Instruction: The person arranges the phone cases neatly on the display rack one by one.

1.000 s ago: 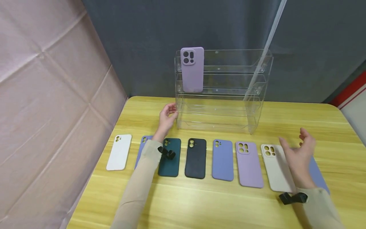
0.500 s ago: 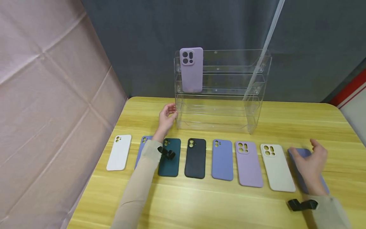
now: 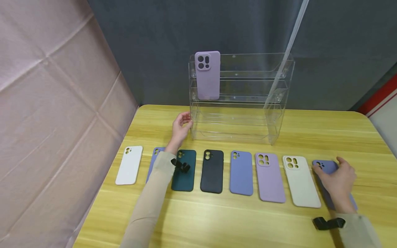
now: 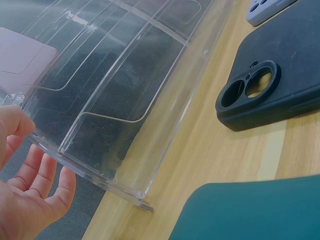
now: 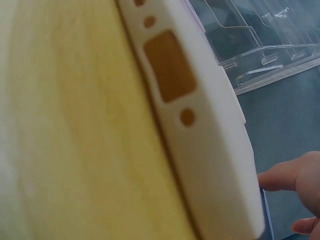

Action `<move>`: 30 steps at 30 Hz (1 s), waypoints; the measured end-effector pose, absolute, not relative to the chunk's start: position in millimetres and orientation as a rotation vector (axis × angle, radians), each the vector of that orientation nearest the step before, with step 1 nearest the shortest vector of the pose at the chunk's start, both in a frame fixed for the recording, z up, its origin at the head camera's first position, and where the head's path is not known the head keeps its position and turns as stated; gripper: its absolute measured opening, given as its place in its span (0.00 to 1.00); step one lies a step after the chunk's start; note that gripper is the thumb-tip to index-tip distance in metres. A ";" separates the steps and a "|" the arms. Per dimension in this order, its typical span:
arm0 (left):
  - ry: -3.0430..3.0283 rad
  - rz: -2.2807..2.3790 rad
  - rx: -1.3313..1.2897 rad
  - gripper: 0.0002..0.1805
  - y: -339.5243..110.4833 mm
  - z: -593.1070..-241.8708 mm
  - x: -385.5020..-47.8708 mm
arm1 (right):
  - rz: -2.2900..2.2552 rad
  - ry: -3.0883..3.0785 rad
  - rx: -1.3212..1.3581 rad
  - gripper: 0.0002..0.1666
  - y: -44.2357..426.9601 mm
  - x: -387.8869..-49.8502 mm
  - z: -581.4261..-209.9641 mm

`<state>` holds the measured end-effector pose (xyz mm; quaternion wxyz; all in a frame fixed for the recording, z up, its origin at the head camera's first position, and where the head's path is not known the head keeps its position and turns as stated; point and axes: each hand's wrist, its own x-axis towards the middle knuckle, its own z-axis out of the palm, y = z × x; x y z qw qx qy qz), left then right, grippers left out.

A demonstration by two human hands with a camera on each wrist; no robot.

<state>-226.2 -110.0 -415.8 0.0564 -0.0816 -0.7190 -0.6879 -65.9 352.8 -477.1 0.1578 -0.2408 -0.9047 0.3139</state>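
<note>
In the head view my left hand (image 3: 181, 128) rests at the left side of a clear acrylic display rack (image 3: 232, 137). The left wrist view has its fingers (image 4: 62, 192) loosely bent, touching the rack's edge. A lilac phone case (image 3: 208, 75) stands in the rack's upper left. At the far right of the row, my right hand (image 3: 338, 181) grips a blue phone case (image 3: 326, 165) across its width, thumb at the left edge. The hand covers much of that case, which lies on the table. Beside it lies a cream phone case (image 3: 302, 186), close up in the right wrist view.
A row of phone cases crosses the wooden table (image 3: 217, 224): white (image 3: 129, 167), blue (image 3: 155, 160) partly under my left arm, green (image 3: 186, 179), black (image 3: 212, 175), another blue (image 3: 241, 177) and lilac (image 3: 270, 181). A dark curtain (image 3: 149, 51) hangs behind.
My right hand has moved right and down from above the cream case to the blue case, and its fingers have drawn in on it. The left hand has stayed at the rack.
</note>
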 end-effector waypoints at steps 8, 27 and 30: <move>-2.178 -2.083 -0.239 0.20 -109.4 -415.8 -226.5 | 0.838 -2.675 -0.743 0.46 355.9 -67.6 -479.4; -2.192 -2.074 -0.221 0.21 -109.3 -416.6 -226.8 | 0.811 -2.806 -0.893 0.50 355.8 -70.9 -471.1; -2.182 -2.079 -0.224 0.21 -109.5 -416.6 -227.0 | 0.814 -2.807 -0.904 0.50 356.3 -71.5 -470.6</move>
